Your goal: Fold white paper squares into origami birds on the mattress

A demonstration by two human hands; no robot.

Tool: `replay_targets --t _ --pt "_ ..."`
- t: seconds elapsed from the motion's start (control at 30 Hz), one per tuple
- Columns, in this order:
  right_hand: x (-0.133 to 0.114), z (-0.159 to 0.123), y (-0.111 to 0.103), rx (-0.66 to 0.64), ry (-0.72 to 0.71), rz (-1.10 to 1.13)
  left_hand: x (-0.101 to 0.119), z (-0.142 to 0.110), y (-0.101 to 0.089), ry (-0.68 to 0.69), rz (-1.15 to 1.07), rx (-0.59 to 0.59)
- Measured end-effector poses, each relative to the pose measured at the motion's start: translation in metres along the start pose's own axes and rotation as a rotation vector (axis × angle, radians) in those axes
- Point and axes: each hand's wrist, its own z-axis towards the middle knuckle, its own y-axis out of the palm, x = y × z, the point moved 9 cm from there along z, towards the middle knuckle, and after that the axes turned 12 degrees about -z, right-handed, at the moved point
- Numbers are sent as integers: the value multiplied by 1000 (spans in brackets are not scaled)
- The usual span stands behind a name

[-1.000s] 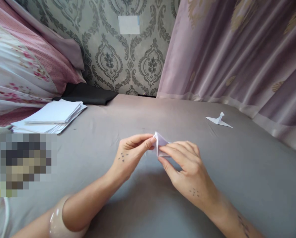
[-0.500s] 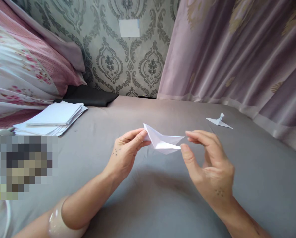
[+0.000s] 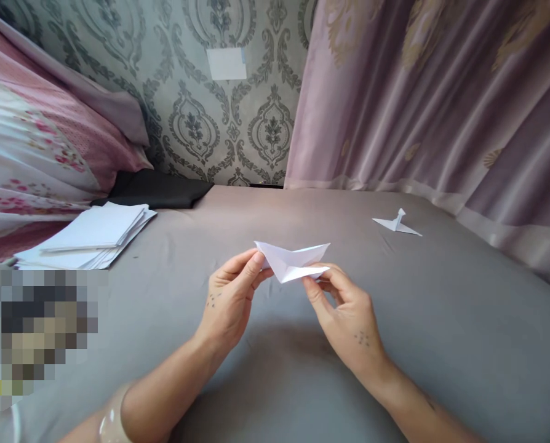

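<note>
Between my hands, above the grey cloth, is a piece of folded white paper (image 3: 284, 261) with two pointed flaps spreading to the right and one sharp tip at its upper left. My left hand (image 3: 235, 284) pinches its left end, thumb on top and fingers behind. At the lower right flap, my right hand (image 3: 342, 304) has closed, its thumb at the near edge and its fingers behind the paper. Farther back on the right, apart from both hands, a finished-looking white paper bird (image 3: 398, 224) lies with its wings spread and its neck upright.
A stack of white paper sheets (image 3: 95, 231) lies at the left, in front of a folded black cloth (image 3: 157, 187). The grey cloth surface (image 3: 464, 320) runs back to a patterned wall (image 3: 238, 117) and a mauve curtain (image 3: 386, 104). A pixelated patch covers the lower left.
My right hand has moved left and closed on the lower flap of the folded paper; before, it was open beside the tips. My left hand keeps its pinch. The view has shifted slightly.
</note>
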Motion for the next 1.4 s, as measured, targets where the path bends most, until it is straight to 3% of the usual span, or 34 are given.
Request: replay_targets --t 0.3,0.53,0.67,0.83,0.93,1.17,1.4 --pt "-4 4 -2 43 -117 -158 -4 -1 0 -52 86 23" --pt "-14 0 -8 185 -153 -250 -2 -6 0 -72 200 25" --pt "-1 -3 -16 270 38 -196 2 -8 -1 -44 209 45" --pt "11 -4 0 120 169 133 4 -9 -5 -12 200 78" --pt "0 -5 -1 129 81 145 1 -8 -8 -21 147 106" --pt "-24 -14 -14 279 -186 -129 -7 -8 -13 -13 146 90" --pt "-25 -16 -14 224 -275 -204 14 -9 18 173 381 -179"
